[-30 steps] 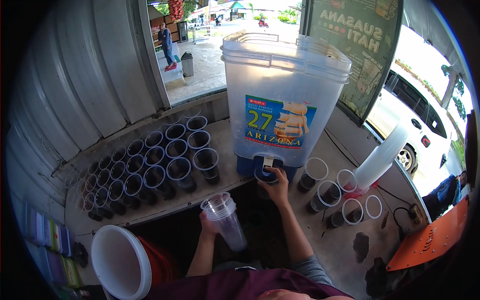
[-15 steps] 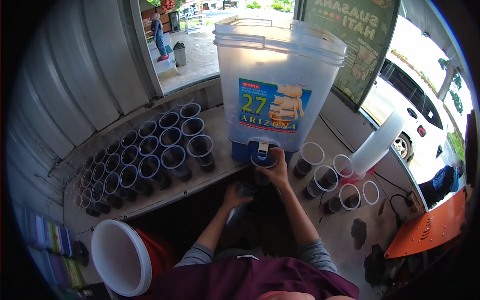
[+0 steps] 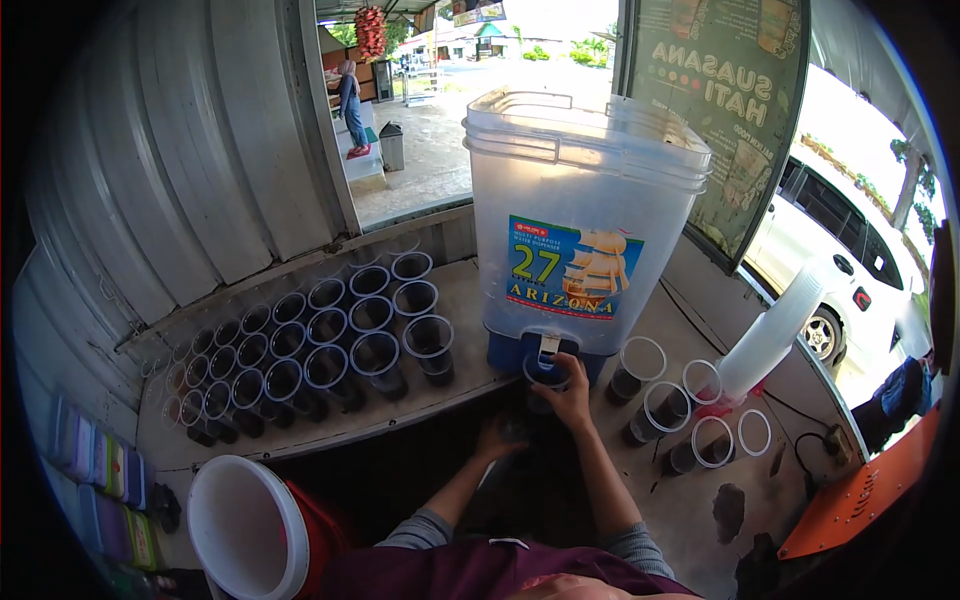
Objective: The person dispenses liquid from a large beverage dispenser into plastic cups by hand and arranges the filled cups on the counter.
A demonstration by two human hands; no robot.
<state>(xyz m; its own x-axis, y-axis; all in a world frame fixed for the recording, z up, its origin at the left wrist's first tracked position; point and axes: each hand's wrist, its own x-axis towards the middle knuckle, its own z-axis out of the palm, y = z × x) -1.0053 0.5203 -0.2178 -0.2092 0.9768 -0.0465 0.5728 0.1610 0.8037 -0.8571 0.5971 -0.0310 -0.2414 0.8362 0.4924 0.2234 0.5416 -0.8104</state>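
Note:
A large clear water dispenser (image 3: 590, 190) with a blue base and a ship label stands at the far edge of the counter. Beneath its tap (image 3: 549, 345), my right hand (image 3: 570, 400) is closed around a clear plastic cup (image 3: 540, 374). Lower and to the left, my left hand (image 3: 492, 442) is closed on another clear plastic cup (image 3: 514, 432), which is blurred and partly hidden in shadow. Several rows of cups with dark liquid (image 3: 328, 368) fill the counter left of the dispenser. More part-filled cups (image 3: 667, 406) stand to the right of my right hand.
A stack of clear cups (image 3: 770, 335) leans at the right near the window edge, by a black cable. At lower left sits a red bucket with a white rim (image 3: 290, 500). An orange panel (image 3: 860, 485) borders the right side. A person (image 3: 350, 105) stands outside.
The view has shifted, so the dispenser and cups appear lower and further right. My right hand keeps its cup under the tap. My left hand with its cup has dropped slightly away from it.

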